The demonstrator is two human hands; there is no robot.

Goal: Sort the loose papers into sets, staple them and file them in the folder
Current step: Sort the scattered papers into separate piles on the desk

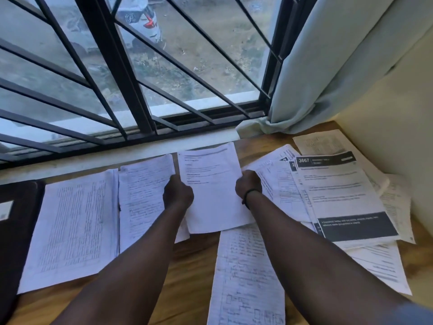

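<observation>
A white printed sheet (212, 184) is held above the wooden table (187, 266) in the middle. My left hand (178, 193) grips its left edge and my right hand (248, 185) grips its right edge. Left of it lie two stacks of handwritten pages, a near one (143, 198) and a far one (75, 226). A dark folder (16, 221) lies at the far left edge. Handwritten sheets (246, 277) lie below the held page. No stapler is in view.
At the right a loose heap of printed forms (339, 198) spreads out, the top one marked 3667. A barred window (131, 78) and its sill run along the table's far edge. A pale curtain (328, 66) hangs at the right, beside a cream wall (403, 137).
</observation>
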